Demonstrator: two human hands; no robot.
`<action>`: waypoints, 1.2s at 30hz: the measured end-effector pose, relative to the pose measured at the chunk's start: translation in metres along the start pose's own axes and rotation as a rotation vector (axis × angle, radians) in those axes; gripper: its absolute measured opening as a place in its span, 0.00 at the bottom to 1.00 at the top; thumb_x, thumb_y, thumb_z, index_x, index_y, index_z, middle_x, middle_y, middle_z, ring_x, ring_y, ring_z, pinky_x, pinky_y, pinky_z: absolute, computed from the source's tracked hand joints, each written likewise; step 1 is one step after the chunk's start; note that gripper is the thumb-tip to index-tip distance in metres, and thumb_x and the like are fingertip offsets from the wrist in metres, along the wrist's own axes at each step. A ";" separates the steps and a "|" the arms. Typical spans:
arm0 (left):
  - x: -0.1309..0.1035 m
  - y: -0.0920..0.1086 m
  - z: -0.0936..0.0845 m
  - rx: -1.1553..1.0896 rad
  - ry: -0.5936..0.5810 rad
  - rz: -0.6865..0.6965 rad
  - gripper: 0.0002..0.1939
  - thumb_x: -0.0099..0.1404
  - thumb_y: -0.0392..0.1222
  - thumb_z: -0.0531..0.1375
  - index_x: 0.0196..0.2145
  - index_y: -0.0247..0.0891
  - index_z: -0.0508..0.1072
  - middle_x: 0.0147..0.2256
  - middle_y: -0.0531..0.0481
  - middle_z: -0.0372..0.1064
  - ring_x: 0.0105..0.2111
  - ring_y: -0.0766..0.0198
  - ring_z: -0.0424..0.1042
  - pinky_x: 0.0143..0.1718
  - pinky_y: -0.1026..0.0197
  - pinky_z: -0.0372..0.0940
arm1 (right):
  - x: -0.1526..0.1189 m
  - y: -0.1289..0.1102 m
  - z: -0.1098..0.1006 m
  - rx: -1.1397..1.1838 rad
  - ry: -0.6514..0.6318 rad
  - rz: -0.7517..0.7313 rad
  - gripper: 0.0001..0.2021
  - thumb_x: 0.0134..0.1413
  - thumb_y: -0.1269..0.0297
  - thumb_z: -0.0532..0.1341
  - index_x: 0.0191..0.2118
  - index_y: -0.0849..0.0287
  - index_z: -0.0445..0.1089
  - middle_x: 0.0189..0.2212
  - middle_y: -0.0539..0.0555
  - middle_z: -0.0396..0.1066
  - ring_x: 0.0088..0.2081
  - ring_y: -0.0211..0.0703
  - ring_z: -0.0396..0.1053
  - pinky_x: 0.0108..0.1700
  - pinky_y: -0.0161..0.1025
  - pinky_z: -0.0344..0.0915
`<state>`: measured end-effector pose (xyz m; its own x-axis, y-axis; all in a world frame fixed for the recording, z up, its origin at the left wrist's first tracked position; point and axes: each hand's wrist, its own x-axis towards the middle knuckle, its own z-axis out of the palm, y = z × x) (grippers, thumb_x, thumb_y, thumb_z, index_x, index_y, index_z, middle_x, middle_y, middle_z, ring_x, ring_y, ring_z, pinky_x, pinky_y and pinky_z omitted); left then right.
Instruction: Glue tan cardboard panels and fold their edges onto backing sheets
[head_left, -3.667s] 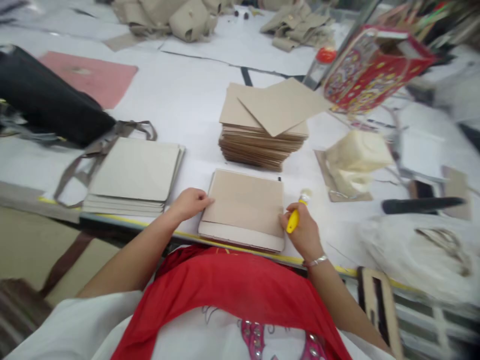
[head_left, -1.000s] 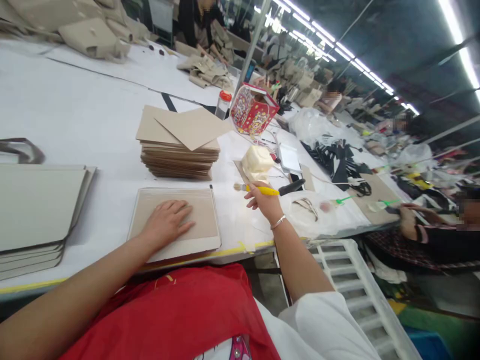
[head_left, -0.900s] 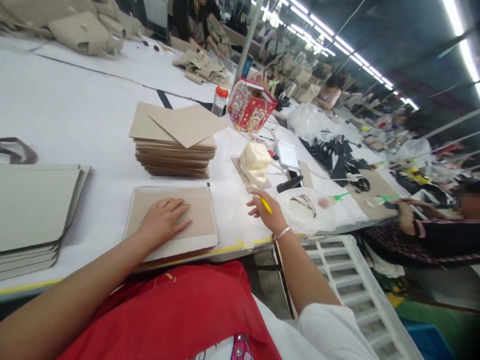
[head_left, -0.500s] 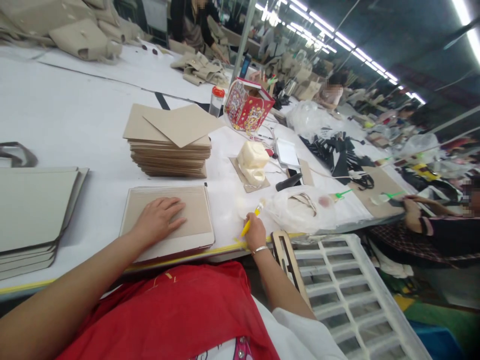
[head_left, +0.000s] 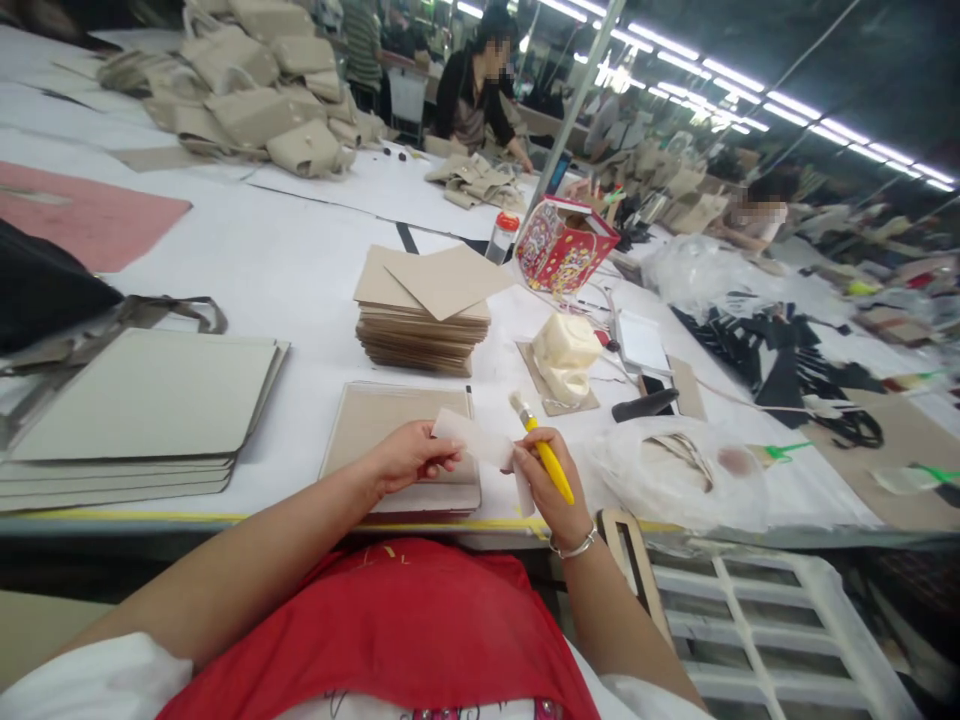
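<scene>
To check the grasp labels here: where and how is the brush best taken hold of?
The brush is probably best gripped by its yellow handle, coming from the near right, where the right hand holds it: the handle slants back toward the person, while the bristles point forward and left, away from the palm.

White table [head_left: 300, 260] bearing stacked tan boards [head_left: 424, 345], grey boards [head_left: 142, 395], red box [head_left: 562, 250]
</scene>
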<state>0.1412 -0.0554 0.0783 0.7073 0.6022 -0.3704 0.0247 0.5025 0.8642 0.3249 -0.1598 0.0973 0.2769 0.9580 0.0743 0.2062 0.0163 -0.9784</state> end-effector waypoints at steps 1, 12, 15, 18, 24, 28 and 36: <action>-0.004 -0.001 -0.005 -0.015 0.059 0.017 0.19 0.46 0.48 0.66 0.31 0.32 0.68 0.27 0.49 0.68 0.21 0.73 0.64 0.14 0.73 0.49 | 0.003 0.001 0.004 0.017 -0.012 0.012 0.12 0.53 0.56 0.57 0.39 0.54 0.56 0.29 0.47 0.65 0.29 0.37 0.68 0.34 0.38 0.68; -0.032 -0.003 -0.057 -0.038 0.457 0.080 0.20 0.51 0.56 0.61 0.26 0.34 0.66 0.26 0.48 0.70 0.19 0.71 0.64 0.12 0.71 0.52 | 0.037 0.017 0.054 -0.528 -0.065 -0.022 0.10 0.54 0.59 0.54 0.41 0.55 0.55 0.27 0.49 0.70 0.29 0.43 0.72 0.33 0.38 0.64; -0.032 -0.001 -0.075 0.077 0.570 0.108 0.20 0.53 0.57 0.58 0.26 0.34 0.67 0.23 0.50 0.69 0.15 0.72 0.61 0.12 0.70 0.51 | 0.054 0.022 0.058 -0.593 -0.007 -0.039 0.10 0.56 0.58 0.51 0.41 0.55 0.56 0.27 0.50 0.69 0.27 0.43 0.71 0.29 0.37 0.61; -0.030 0.002 -0.095 0.313 0.680 0.117 0.19 0.55 0.56 0.56 0.24 0.35 0.68 0.14 0.56 0.62 0.11 0.73 0.55 0.13 0.69 0.49 | 0.073 0.030 0.064 -0.728 0.044 -0.103 0.12 0.55 0.56 0.52 0.42 0.57 0.57 0.30 0.52 0.69 0.25 0.44 0.69 0.27 0.37 0.58; -0.021 0.011 -0.125 0.547 0.755 0.125 0.14 0.57 0.49 0.54 0.22 0.37 0.68 0.15 0.56 0.63 0.15 0.69 0.62 0.19 0.67 0.56 | 0.104 0.044 0.079 -0.869 0.032 -0.156 0.12 0.54 0.58 0.52 0.42 0.58 0.59 0.29 0.54 0.69 0.25 0.43 0.66 0.27 0.36 0.56; -0.014 0.017 -0.133 0.767 0.802 0.101 0.14 0.57 0.48 0.54 0.20 0.38 0.68 0.17 0.55 0.64 0.18 0.67 0.63 0.23 0.65 0.56 | 0.114 0.048 0.084 -0.918 0.030 -0.150 0.13 0.54 0.59 0.53 0.44 0.58 0.59 0.29 0.53 0.68 0.25 0.42 0.65 0.27 0.36 0.54; -0.007 0.013 -0.134 0.838 0.907 0.144 0.14 0.57 0.49 0.56 0.20 0.38 0.68 0.20 0.54 0.66 0.23 0.66 0.64 0.28 0.64 0.54 | 0.118 0.055 0.086 -0.942 0.062 -0.161 0.15 0.54 0.58 0.53 0.45 0.59 0.59 0.32 0.55 0.68 0.24 0.41 0.64 0.27 0.36 0.54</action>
<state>0.0418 0.0298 0.0466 0.0063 0.9977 -0.0676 0.6668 0.0462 0.7438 0.2877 -0.0212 0.0358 0.2229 0.9471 0.2310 0.9089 -0.1162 -0.4006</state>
